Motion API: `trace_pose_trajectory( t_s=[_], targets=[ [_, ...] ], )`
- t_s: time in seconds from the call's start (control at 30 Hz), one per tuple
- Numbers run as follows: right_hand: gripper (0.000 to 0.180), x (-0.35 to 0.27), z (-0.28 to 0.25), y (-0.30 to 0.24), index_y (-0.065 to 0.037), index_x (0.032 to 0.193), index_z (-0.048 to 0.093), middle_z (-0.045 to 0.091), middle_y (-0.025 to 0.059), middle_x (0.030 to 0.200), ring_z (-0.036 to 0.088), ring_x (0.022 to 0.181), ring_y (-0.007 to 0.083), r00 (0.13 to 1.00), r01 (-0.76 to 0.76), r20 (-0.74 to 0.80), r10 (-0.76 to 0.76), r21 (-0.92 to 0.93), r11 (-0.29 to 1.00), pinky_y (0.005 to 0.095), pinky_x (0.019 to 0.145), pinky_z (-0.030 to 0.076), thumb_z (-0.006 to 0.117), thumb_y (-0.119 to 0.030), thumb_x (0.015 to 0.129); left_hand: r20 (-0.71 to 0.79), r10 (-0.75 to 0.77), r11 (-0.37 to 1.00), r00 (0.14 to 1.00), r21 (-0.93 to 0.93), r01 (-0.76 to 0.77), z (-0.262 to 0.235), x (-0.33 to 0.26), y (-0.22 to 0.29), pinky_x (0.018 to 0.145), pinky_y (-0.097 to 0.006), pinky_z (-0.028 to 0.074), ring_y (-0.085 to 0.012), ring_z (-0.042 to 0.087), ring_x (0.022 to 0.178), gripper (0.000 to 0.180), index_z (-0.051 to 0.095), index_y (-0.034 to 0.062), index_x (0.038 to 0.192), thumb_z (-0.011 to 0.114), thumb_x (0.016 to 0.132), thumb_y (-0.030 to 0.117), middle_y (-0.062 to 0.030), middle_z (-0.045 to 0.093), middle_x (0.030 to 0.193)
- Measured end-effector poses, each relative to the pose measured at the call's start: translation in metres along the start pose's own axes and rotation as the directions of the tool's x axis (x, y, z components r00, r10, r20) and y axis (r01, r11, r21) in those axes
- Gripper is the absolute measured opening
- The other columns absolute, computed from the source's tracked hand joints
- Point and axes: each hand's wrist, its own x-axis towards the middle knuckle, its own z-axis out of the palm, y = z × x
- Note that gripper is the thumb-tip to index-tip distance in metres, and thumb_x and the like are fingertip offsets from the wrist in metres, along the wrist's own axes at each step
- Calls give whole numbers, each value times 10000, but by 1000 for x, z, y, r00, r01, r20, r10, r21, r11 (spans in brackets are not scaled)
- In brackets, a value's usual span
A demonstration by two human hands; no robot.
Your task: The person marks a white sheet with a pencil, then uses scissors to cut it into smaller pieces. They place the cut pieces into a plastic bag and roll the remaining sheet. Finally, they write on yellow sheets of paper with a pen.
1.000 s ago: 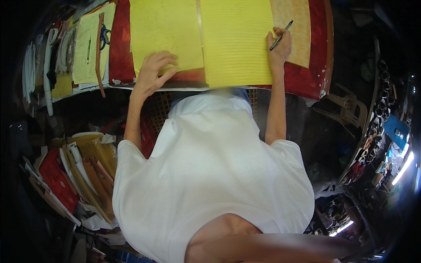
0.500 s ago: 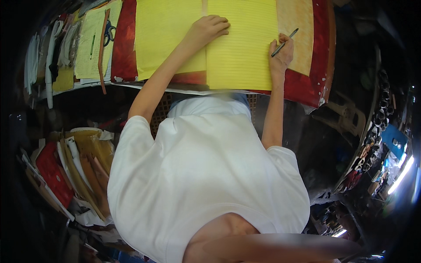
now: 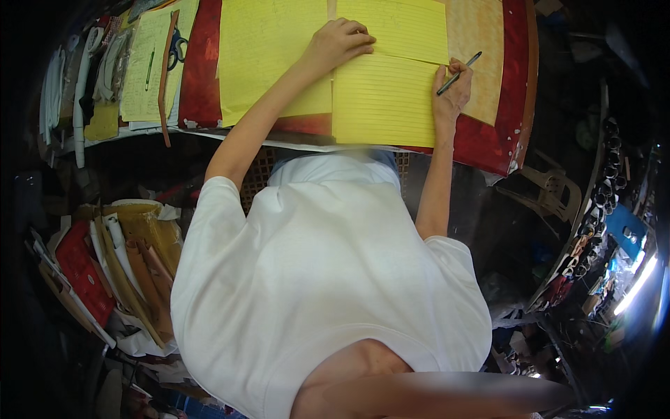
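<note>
1. Yellow lined paper covers most of what I see: one sheet (image 3: 387, 98) lies flat on the tabletop (image 3: 513, 105), overlapping a second yellow sheet (image 3: 269, 56) to its left and a third (image 3: 398, 24) above it.
2. My left hand (image 3: 338, 43) lies palm down with the fingers curled lightly, pressing on the paper where the sheets meet; it holds nothing.
3. My right hand (image 3: 450, 94) is closed around a dark pen (image 3: 458, 72), at the right edge of the nearest yellow sheet. The pen slants up to the right, its tip at the paper's edge.
4. A red mat (image 3: 513, 84) with an orange panel (image 3: 481, 49) lies under the sheets and shows on the right side and along the near edge.
5. At the far left of the tabletop lies a paler lined sheet (image 3: 143, 77) with a green pen (image 3: 149, 66) on it, scissors (image 3: 176, 47) just beside it, and a brown strip (image 3: 166, 77) running along its right side.
6. Below the tabletop, on my left, an open box (image 3: 136, 209) holds rolled sheets in brown and tan (image 3: 143, 272), standing packed together. A red board (image 3: 82, 276) leans beside them.
7. My white shirt (image 3: 321, 279) fills the middle of the view.
</note>
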Motion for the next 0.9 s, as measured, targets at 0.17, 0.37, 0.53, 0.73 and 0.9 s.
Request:
trace_pose_trajectory(
  t_s=[0.17,0.37,0.53,0.73,0.9],
  targets=[
    [253,0,-3,-2,-11,1034,499,651,159,1048,649,925,280,1000,-16,25,17,-16,1000,383,818,510,661,-129,880,-20,-24,1000,1000,-10,24,5,3,-3,739,-300,515,-147,613,847,177,733,154,920,699,831,303,45,661,927],
    [257,-1,-3,-2,-4,1033,496,650,162,1039,650,934,283,1000,19,22,-19,-28,999,377,801,519,664,-123,879,21,-66,996,998,-51,67,4,8,-2,734,-316,510,-155,611,812,172,723,132,903,692,845,291,31,656,896],
    [315,0,-1,0,-9,1037,499,634,158,1068,638,937,277,999,-41,7,41,86,995,383,810,509,699,-185,870,181,-264,878,947,-362,314,-18,45,-6,717,-320,504,-159,602,759,119,682,96,847,662,887,206,-5,629,845],
    [416,2,-4,0,-22,1050,544,613,124,1024,604,948,266,995,40,100,-29,-113,993,383,824,490,764,-290,820,-565,54,935,823,319,158,-43,119,-28,803,-428,493,-374,613,928,319,583,65,1182,575,920,247,-204,638,1056],
    [425,5,-4,-3,-26,1071,577,597,102,972,586,932,261,995,61,85,-51,-119,991,381,819,483,775,-292,806,321,541,826,777,-28,-563,15,57,14,745,-332,512,-237,624,883,299,620,69,1099,599,919,308,-60,644,997]
  ],
)
